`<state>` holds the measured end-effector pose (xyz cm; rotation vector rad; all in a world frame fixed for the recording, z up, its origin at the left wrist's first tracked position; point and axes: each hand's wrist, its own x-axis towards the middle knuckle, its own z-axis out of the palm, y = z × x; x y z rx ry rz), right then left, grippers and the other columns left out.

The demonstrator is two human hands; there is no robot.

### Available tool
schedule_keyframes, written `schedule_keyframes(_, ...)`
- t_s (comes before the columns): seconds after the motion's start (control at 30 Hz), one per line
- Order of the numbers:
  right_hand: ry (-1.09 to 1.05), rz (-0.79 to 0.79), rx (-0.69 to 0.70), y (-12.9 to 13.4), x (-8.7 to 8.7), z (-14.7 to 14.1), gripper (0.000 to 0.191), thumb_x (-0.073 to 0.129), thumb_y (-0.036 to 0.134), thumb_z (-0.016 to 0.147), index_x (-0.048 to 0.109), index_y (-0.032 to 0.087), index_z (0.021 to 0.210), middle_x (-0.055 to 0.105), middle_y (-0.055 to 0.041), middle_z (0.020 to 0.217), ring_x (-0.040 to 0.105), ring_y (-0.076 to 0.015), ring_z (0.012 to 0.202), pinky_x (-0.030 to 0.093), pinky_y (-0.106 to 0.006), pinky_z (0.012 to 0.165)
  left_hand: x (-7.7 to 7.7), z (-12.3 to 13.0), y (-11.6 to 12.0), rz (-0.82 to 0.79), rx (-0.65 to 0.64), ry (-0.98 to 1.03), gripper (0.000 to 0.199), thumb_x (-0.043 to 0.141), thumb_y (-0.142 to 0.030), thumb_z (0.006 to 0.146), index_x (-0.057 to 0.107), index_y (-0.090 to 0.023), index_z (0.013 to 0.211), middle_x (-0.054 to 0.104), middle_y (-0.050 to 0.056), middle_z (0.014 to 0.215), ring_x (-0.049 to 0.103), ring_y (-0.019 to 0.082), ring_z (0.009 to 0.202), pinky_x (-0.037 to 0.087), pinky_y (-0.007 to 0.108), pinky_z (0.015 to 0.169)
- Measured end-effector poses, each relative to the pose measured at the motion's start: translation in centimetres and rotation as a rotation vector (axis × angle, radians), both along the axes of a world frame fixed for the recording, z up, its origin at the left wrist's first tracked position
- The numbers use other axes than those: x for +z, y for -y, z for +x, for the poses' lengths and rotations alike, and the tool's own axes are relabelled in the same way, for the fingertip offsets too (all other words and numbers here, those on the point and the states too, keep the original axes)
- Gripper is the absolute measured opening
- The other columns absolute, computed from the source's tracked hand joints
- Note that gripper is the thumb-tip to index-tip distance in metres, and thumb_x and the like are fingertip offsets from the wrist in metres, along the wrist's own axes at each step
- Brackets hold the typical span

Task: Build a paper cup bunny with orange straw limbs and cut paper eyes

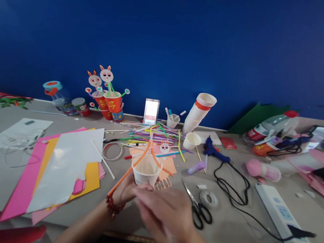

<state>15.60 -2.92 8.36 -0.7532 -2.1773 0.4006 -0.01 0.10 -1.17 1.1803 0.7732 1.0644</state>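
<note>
A white paper cup (146, 171) stands upright near the front middle, with orange straws or strips and a thin pale stick rising from it. My left hand (125, 190), with a dark red beaded bracelet at the wrist, is wrapped round the cup's lower left side. My right hand (164, 213) is just in front of the cup, its back towards me and its fingers partly hidden and a little blurred; whether it touches the cup or holds something is not clear. Behind the cup lies a small rabbit face (165, 147) on orange paper (170, 164).
Many coloured sticks lie behind the cup. Scissors (198, 210), clear tape (208, 198), a blue glue gun (216, 150) with its cord and a power strip (283, 213) are at right. Coloured sheets (65, 164) lie left. Stacked cups (197, 114) and rabbit-decorated cups (112, 101) stand behind.
</note>
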Motion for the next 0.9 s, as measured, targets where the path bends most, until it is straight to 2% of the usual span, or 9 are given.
schedule_keyframes(0.1,-0.209,-0.027,-0.225,-0.9,1.1,2.8,0.031,0.056,0.013,0.092,0.066,0.028,0.117,0.077,-0.0023,0.083,0.068,-0.0169,0.061,0.053,-0.028,0.057,-0.1,-0.6,-0.4,0.016,-0.082,0.059,0.052,0.079,-0.058,0.068,0.073,-0.016,0.097,0.075,0.010,0.086,0.069,0.028,0.079,0.055,0.038,0.072)
schedule_keyframes(0.2,-0.289,-0.257,-0.348,-2.9,1.1,4.3,0.014,0.059,0.024,0.094,0.072,0.023,0.101,0.074,-0.0056,0.090,0.066,-0.0176,0.068,0.052,-0.028,0.058,0.2,-0.8,-0.3,0.023,-0.190,0.132,0.060,0.079,-0.061,0.066,0.071,-0.012,0.099,0.074,0.013,0.087,0.069,0.029,0.080,0.054,0.036,0.071)
schedule_keyframes(0.37,-0.480,-0.650,-0.097,-5.5,-0.2,3.6,0.019,0.067,0.036,0.089,0.071,0.020,0.100,0.071,-0.0067,0.098,0.066,-0.0206,0.089,0.054,-0.031,0.077,0.8,-0.2,0.4,-0.002,-0.292,0.124,0.060,0.082,-0.057,0.065,0.070,-0.012,0.103,0.073,0.012,0.085,0.068,0.026,0.078,0.051,0.032,0.068)
schedule_keyframes(0.47,-0.577,-0.839,0.012,-5.8,-0.9,2.4,0.022,0.072,0.040,0.084,0.069,0.020,0.092,0.069,-0.0031,0.087,0.065,-0.0176,0.079,0.054,-0.029,0.074,0.5,0.0,1.0,-0.049,-0.289,0.084,0.064,0.083,-0.060,0.064,0.069,-0.014,0.106,0.073,0.011,0.085,0.068,0.026,0.079,0.052,0.033,0.069)
schedule_keyframes(0.57,-0.656,-0.947,0.032,-5.7,-1.3,1.7,0.027,0.078,0.043,0.078,0.067,0.019,0.083,0.066,0.0000,0.077,0.061,-0.0140,0.068,0.051,-0.025,0.064,-0.3,-0.4,1.3,-0.055,-0.328,0.051,0.071,0.082,-0.063,0.063,0.068,-0.014,0.113,0.073,0.013,0.089,0.069,0.029,0.085,0.054,0.036,0.073)
schedule_keyframes(0.67,-0.699,-0.996,0.022,-5.5,-1.4,1.6,0.031,0.081,0.045,0.075,0.066,0.019,0.078,0.066,-0.0001,0.073,0.060,-0.0137,0.064,0.051,-0.024,0.061,-1.0,-2.3,0.9,0.109,-0.324,0.017,0.095,0.090,-0.059,0.053,0.058,-0.020,0.133,0.069,0.017,0.115,0.063,0.035,0.110,0.052,0.045,0.091)
schedule_keyframes(0.73,-0.725,-1.009,0.011,-5.4,-1.5,1.7,0.031,0.081,0.046,0.075,0.065,0.019,0.076,0.067,-0.0006,0.072,0.061,-0.0141,0.064,0.051,-0.025,0.062,-1.1,-4.4,0.3,0.213,-0.271,-0.046,0.107,0.095,-0.046,0.052,0.046,-0.027,0.145,0.056,0.017,0.140,0.053,0.037,0.127,0.044,0.050,0.104)
schedule_keyframes(0.8,-0.741,-1.011,0.001,-5.3,-1.8,1.9,0.031,0.080,0.046,0.076,0.065,0.019,0.074,0.067,-0.0005,0.070,0.061,-0.0139,0.062,0.051,-0.025,0.062,-0.7,-6.7,-0.4,0.204,-0.194,-0.016,0.087,0.087,-0.043,0.068,0.047,-0.028,0.144,0.047,0.018,0.148,0.052,0.037,0.127,0.047,0.050,0.102)
schedule_keyframes(0.9,-0.741,-1.027,-0.002,-5.2,-2.4,1.7,0.030,0.080,0.044,0.076,0.065,0.018,0.075,0.066,0.0002,0.069,0.059,-0.0126,0.061,0.048,-0.023,0.060,1.3,-8.9,-1.3,0.186,0.031,0.046,0.046,0.067,-0.037,0.089,0.059,-0.023,0.131,0.059,0.017,0.133,0.060,0.032,0.114,0.052,0.046,0.093)
